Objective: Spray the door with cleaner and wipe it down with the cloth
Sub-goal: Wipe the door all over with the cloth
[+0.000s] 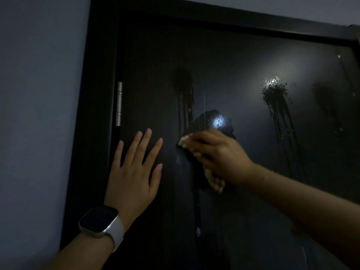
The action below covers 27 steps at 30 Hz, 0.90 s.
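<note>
A dark glossy door fills most of the view. Wet spray patches with drips running down show on it at upper centre and to the right. My right hand grips a pale checked cloth and presses it against the door near the middle. A wiped, shiny smear lies just above that hand. My left hand rests flat on the door with fingers spread, left of the cloth. A smartwatch sits on the left wrist. No spray bottle is in view.
A dark door frame runs down the left side with a silver hinge on it. A pale wall lies to the left and above. The light is dim.
</note>
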Motion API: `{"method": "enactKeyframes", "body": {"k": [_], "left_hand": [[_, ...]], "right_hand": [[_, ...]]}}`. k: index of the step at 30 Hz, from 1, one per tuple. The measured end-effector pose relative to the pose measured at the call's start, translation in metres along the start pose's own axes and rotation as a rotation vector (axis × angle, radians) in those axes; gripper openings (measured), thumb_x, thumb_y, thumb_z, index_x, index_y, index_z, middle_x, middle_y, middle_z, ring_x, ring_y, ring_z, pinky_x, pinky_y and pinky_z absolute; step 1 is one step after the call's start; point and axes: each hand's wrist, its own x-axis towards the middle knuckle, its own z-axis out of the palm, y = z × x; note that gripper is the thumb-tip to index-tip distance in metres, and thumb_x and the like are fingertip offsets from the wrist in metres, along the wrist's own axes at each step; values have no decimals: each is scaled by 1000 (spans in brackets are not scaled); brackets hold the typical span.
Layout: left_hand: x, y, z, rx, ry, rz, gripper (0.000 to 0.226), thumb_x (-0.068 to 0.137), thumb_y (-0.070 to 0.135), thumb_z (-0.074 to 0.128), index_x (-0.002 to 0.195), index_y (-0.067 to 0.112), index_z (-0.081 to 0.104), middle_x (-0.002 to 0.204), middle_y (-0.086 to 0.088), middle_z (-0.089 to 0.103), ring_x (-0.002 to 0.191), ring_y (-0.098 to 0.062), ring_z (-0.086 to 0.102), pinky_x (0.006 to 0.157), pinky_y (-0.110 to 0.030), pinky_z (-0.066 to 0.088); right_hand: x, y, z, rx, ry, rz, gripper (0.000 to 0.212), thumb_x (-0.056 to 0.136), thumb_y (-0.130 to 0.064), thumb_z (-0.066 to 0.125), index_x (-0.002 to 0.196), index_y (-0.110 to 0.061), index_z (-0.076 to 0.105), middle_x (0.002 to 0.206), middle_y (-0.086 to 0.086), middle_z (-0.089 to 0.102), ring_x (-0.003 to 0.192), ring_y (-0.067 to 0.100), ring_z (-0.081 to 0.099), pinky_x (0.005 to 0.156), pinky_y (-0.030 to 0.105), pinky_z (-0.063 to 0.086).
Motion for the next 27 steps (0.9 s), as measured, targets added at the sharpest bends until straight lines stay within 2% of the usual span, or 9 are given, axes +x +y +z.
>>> {"method": "enactKeyframes", "body": {"k": [4,6,11,12,17,20,23,25,27], "left_hand": [[0,-1,1,5,8,0,58,97,43,26,151,22,28,160,-9,21,148,-25,19,117,-54,17],[0,-1,2,7,8,2,58,97,43,25,151,22,27,161,-9,21,148,-25,19,116,-54,17],[0,0,1,3,7,-10,59,97,43,26,152,23,27,161,-8,19,148,-25,19,116,-55,18],[0,0,1,4,11,-6,59,97,43,26,152,23,27,161,-8,19,148,-25,19,117,-55,18],[0,0,2,8,25,-6,58,97,43,27,151,22,28,161,-8,20,148,-24,18,117,-53,15],[1,0,1,10,18,-11,59,97,44,26,151,23,27,161,-8,21,148,-24,18,117,-54,16],[3,-1,-1,46,16,6,59,96,44,28,150,21,30,158,-11,28,146,-25,24,117,-55,14],[8,-7,-5,99,0,77,60,95,45,30,148,19,32,152,-15,37,141,-28,32,118,-54,10],[19,-19,-11,147,-27,166,58,94,44,32,147,20,37,144,-17,47,133,-30,43,119,-51,5]], "right_hand": [[31,69,-17,-68,259,309,23,90,-14,58,108,-7,71,107,12,64,95,35,61,80,42,52],[41,68,-13,-16,335,412,20,89,-11,60,104,-7,73,102,11,63,94,32,61,80,39,51],[23,12,5,70,81,31,30,92,-19,52,114,-8,69,112,9,62,101,22,57,86,30,48],[25,22,0,46,94,45,30,91,-18,51,113,-8,69,112,9,61,101,23,57,86,31,48],[53,70,-12,26,381,501,23,89,-5,59,108,-8,72,104,9,62,99,27,59,86,33,49],[54,20,4,94,280,283,24,90,-10,57,109,-10,71,108,7,63,101,20,58,87,24,44],[39,-6,8,105,95,29,33,91,-19,48,116,-9,68,116,8,62,105,22,58,90,28,47],[42,21,-1,62,156,93,35,90,-18,47,115,-9,69,112,10,64,103,22,58,91,24,44],[50,59,-13,26,278,315,30,89,-9,54,114,-9,70,108,10,63,102,26,59,90,22,41]]}}
